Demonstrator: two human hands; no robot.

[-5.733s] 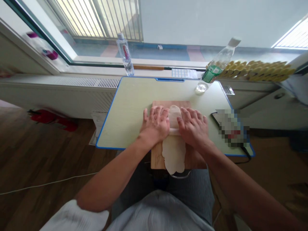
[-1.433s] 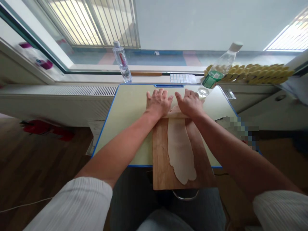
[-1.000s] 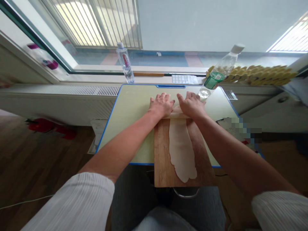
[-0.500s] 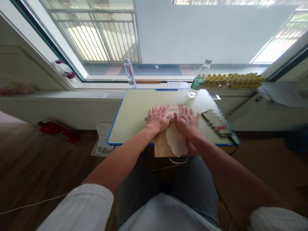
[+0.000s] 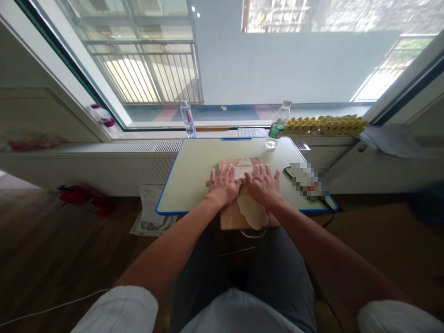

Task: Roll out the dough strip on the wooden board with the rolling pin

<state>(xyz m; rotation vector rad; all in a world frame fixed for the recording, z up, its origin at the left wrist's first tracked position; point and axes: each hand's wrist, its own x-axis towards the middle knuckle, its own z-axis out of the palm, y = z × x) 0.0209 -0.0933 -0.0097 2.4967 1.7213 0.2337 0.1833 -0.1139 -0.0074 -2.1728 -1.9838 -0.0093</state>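
Note:
A long flat sheet of dough (image 5: pixel 252 210) lies lengthwise on a wooden board (image 5: pixel 229 218), its near end close to the board's front edge. Across the dough lies a rolling pin, mostly hidden under my hands; its left tip (image 5: pixel 207 183) pokes out past my fingers. My left hand (image 5: pixel 224 184) rests flat on the pin's left part, fingers stretched forward and spread. On the right part my right hand (image 5: pixel 263 183) lies the same way. Both thumbs point inward over the dough. Beyond the hands, the dough's far end (image 5: pixel 244 167) shows.
The board sits on a pale table (image 5: pixel 189 166) with a blue rim, overhanging its front edge. A green-labelled bottle (image 5: pixel 276 129) stands at the back right, a blurred-out device (image 5: pixel 307 182) at the right. Another bottle (image 5: pixel 188 119) and yellow egg trays (image 5: pixel 324 125) line the windowsill.
Both hands have drawn the rolling pin toward me along the dough, and more of the far end shows beyond them. The view has tilted up slightly.

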